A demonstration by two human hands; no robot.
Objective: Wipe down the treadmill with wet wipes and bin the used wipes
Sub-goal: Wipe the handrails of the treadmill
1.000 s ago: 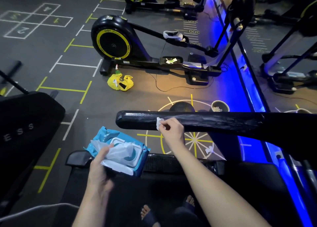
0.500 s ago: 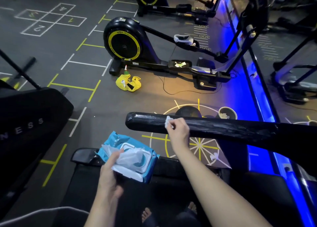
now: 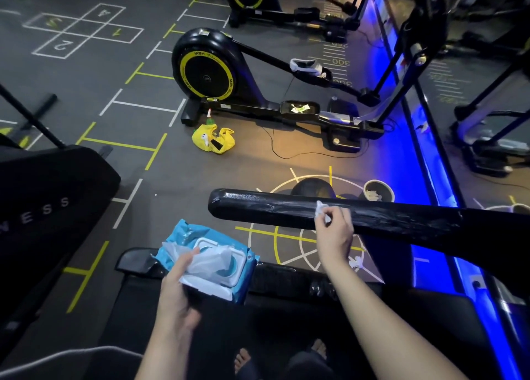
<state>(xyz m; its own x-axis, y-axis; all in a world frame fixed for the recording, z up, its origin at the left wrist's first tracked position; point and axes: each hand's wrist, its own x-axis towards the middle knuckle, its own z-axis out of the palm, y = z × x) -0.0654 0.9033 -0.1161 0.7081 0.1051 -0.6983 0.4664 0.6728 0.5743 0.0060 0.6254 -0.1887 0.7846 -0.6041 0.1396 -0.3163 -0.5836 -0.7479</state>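
The dark gym floor (image 3: 177,184), marked with yellow and white lines, spreads out beyond both grips. The treadmill (image 3: 286,276) lies under them. Its black deck runs back below the forearms, and its long black handrail (image 3: 258,207) crosses in front, passing the right grip on both sides. Far beyond the right grip stands a black elliptical trainer (image 3: 206,72) with a yellow-ringed flywheel. Left of the left grip sits the black housing of a neighbouring machine (image 3: 43,207).

The left grip (image 3: 177,288) grasps a blue pack of wet wipes (image 3: 212,262) from beneath with the thumb on top. It holds the pack over the deck's end, below and left of the right grip. The white flip lid stands open and a loose sheet bulges from the opening.

A yellow bag (image 3: 213,140) lies on the floor beyond the left grip, close to the trainer's base. A small round bin (image 3: 389,192) stands on the floor just beyond the handrail, up and right of the right grip. The pale scraps in it are probably used wipes.

The right grip (image 3: 334,230) is clenched round a crumpled white wipe (image 3: 320,209), pressing it against the handrail's near side. Wet streaks shine on the rail to either side of it.
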